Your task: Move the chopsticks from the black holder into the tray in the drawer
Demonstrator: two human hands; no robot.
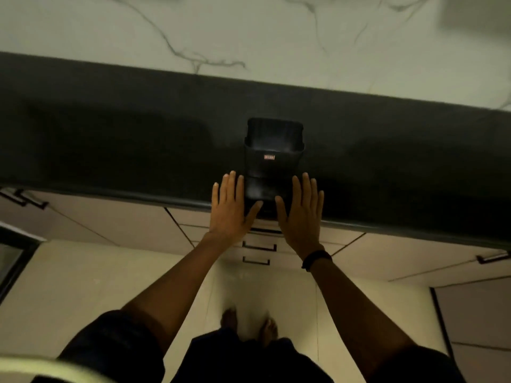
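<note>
The black holder (272, 158) stands on the dark countertop (138, 150) near its front edge, its open top showing a dark inside. No chopsticks can be made out in it. My left hand (232, 208) lies flat with straight fingers just left of the holder's base. My right hand (300, 214) lies flat the same way just right of it. Both hands hold nothing. Below the counter edge sit stacked drawers (258, 247) with black handles, all closed; no tray is visible.
A white marble wall (249, 31) rises behind the counter. Cream cabinet doors (116, 217) with black handles flank the drawers. My bare feet (249, 324) stand on a pale floor. A dark framed object (13, 261) is at the left edge.
</note>
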